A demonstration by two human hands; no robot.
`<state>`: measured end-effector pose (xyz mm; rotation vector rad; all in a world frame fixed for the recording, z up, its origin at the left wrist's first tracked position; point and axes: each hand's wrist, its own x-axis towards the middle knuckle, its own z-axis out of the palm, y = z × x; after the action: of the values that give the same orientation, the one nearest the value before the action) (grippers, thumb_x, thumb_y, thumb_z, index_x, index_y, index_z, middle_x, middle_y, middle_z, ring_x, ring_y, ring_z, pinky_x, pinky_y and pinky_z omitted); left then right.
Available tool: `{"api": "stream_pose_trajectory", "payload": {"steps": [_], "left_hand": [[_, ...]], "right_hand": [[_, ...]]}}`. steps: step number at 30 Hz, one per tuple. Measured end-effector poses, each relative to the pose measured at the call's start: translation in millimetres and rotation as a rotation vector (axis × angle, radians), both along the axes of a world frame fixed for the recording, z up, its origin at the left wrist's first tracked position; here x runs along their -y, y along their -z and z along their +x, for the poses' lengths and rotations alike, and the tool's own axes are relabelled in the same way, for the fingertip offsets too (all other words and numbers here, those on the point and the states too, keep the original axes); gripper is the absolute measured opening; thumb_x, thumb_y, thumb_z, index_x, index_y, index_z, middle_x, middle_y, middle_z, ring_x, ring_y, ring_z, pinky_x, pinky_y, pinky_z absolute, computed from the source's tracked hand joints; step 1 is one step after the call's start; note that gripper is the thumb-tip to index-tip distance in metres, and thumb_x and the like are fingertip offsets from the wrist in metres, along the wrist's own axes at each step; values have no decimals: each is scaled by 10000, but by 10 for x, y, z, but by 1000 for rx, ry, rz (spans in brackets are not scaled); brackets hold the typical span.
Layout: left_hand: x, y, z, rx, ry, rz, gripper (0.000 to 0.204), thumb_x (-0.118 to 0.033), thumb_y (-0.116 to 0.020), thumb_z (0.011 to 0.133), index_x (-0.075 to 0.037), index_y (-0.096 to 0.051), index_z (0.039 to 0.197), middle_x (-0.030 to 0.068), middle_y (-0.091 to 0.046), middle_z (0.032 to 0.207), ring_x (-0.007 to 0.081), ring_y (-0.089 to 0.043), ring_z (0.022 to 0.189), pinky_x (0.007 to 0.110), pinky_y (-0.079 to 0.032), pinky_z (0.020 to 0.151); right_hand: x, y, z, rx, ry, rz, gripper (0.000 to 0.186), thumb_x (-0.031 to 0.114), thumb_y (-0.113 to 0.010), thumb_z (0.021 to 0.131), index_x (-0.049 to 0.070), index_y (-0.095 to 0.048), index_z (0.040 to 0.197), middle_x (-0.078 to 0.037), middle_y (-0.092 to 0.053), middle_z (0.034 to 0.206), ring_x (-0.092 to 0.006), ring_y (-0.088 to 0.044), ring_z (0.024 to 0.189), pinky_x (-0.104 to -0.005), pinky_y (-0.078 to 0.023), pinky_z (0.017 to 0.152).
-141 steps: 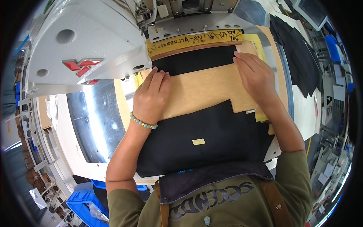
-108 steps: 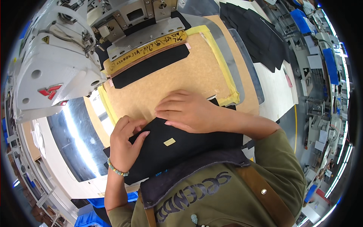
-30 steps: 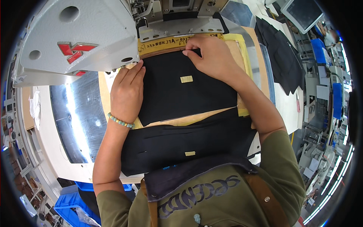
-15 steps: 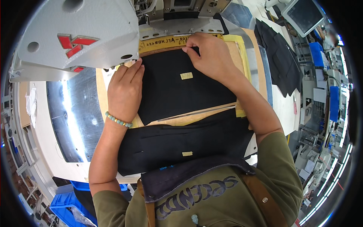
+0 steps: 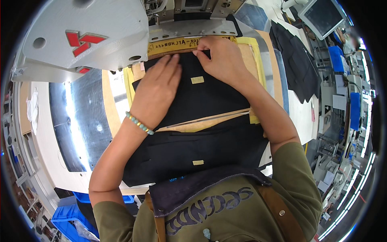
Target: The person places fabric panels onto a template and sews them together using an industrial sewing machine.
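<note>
Some black cloth (image 5: 205,97) hides under the left hand (image 5: 158,89), blurred fingers outstretched; the right hand's (image 5: 225,60) hold is unclear.

Left hand (image 5: 158,89) has moved rightward; now nearer the right hand (image 5: 224,60).

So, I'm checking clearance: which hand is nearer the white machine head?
Left. The left hand is over the black fabric panel, just right of and below the white machine head; the right hand is farther right, its fingertips near the panel's top edge.
</note>
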<state>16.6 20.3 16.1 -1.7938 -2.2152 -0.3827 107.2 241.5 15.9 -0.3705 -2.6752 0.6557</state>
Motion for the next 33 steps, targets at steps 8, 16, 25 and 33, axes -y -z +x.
{"api": "stream_pose_trajectory", "payload": {"steps": [8, 16, 25, 33], "left_hand": [[-197, 122, -20, 115, 92, -1, 452, -70, -675, 942, -2, -655, 1389, 113, -627, 1496, 299, -581, 1384, 415, -497, 1148], [-177, 122, -25, 89, 95, -4, 503, -44, -652, 931, -13, -625, 1433, 94, -596, 1544, 285, -575, 1394, 396, -497, 1156], [-149, 104, -34, 98, 88, -39, 475, -71, -641, 977, -16, -626, 1448, 84, -576, 1573, 284, -562, 1403, 391, -488, 1169], [-162, 140, -55, 115, 122, -2, 528, -42, -635, 937, -6, -602, 1463, 103, -586, 1550, 311, -549, 1405, 409, -479, 1184]], "right_hand": [[-14, -47, 14, 46, 46, 8, 192, 240, -796, 875, 59, -732, 870, -127, -727, 814, -333, -692, 749, -450, -528, 676], [-170, -139, 179, 86, 151, 20, 177, 265, -802, 868, 97, -745, 854, -106, -722, 754, -339, -710, 727, -446, -539, 663], [-464, -242, 483, 287, 342, -92, 172, 253, -802, 877, 97, -729, 877, -70, -722, 830, -301, -711, 813, -423, -537, 702], [-84, -119, 444, -93, -423, 261, 330, 33, -717, 893, 39, -747, 1221, -96, -735, 1279, -294, -675, 1218, -425, -564, 1009]]}}
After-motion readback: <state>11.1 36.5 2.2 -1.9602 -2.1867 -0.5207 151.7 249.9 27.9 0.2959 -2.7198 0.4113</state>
